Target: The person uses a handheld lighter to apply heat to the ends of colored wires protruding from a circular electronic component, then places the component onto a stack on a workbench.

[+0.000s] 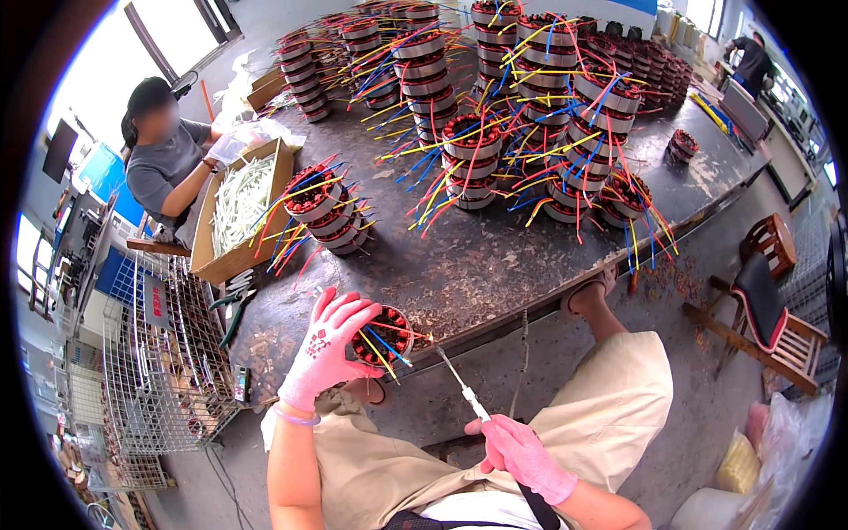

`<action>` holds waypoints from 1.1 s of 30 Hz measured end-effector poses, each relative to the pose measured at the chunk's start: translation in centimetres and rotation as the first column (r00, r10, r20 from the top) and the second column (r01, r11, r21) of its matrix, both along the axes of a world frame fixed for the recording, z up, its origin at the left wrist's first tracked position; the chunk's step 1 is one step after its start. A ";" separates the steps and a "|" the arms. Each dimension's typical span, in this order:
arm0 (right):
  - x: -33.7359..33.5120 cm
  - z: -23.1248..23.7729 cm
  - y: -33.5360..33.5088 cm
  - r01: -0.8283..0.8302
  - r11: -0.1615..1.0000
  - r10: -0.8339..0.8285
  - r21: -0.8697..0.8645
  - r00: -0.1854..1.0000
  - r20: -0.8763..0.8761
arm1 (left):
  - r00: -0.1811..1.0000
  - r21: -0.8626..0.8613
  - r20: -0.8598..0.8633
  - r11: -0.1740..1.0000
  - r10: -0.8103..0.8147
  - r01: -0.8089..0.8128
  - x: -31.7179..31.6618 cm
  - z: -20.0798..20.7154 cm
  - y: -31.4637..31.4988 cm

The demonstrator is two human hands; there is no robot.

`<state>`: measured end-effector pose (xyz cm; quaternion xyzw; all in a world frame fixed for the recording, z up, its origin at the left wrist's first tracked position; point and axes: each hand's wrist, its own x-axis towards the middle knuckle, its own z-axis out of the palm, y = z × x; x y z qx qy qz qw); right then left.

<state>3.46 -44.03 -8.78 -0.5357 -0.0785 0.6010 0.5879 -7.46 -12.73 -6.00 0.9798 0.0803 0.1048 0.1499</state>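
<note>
My left hand (322,352), in a pink glove, is closed around a motor stator (395,325) at the table's near edge. Red windings fill the stator's ring, and red, blue and yellow lead wires stick out of it toward the right. In my right hand (527,461), also gloved in pink, is a soldering iron (474,403) with a white handle and a thin metal shaft. Its tip points up and left, close to the end of a red wire, where a small bright spot shows. Whether tip and wire touch, I cannot tell.
Several stacks of stators (473,159) with coloured wires stand on the dark table (415,287). A short stack (331,212) is beside a cardboard box (281,177) of white tubes. Green-handled pliers (233,318) lie at the left edge, above a wire basket (177,371). A co-worker (168,150) sits left.
</note>
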 end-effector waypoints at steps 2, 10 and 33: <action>0.0 0.0 0.0 -0.009 1.000 0.009 -0.014 1.000 0.011 | 1.000 -0.006 -0.004 1.000 0.001 -0.001 0.0 0.0 0.0; 0.1 -0.1 0.2 -0.015 1.000 0.015 0.021 1.000 0.020 | 1.000 -0.025 -0.027 1.000 0.007 -0.007 0.0 0.1 0.0; 0.0 -0.6 0.1 -0.006 1.000 0.006 0.025 1.000 0.010 | 1.000 -0.011 -0.002 1.000 -0.002 0.002 0.0 -0.1 -0.1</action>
